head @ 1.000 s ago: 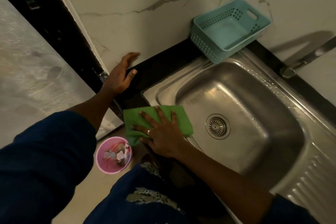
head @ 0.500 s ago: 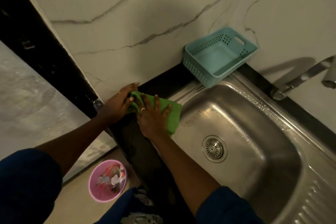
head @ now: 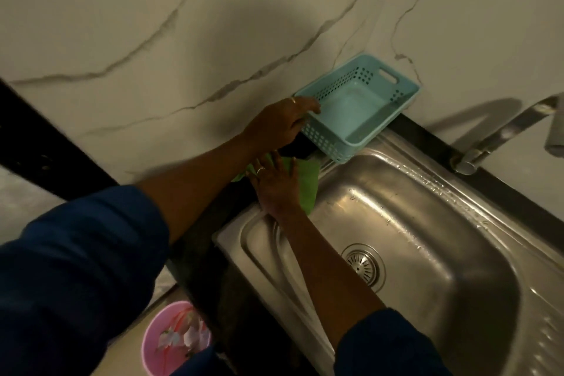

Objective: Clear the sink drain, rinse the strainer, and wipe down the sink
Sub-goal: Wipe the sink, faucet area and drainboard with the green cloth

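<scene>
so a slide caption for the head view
Right hand presses green cloth by steel sink; left hand grips teal plastic basket.

Home kitchen: steel sink [head: 427, 198], marble wall [head: 152, 24].

Sink [head: 427, 223]: stainless steel, brushed, glossy, with water beads along the far rim. Strainer [head: 363, 265]: perforated metal, same sheen. Tap [head: 503, 131]: metal, satin finish. Cloth [head: 306, 180]: green fabric, matt, soft-looking. Basket [head: 323, 137]: pale blue plastic, smooth, perforated walls, low gloss. Wall [head: 152, 24]: marble-look panel, smooth, grey veining. Table [head: 210, 217]: black, smooth surface. Bin [head: 152, 342]: pink plastic, smooth.
</scene>
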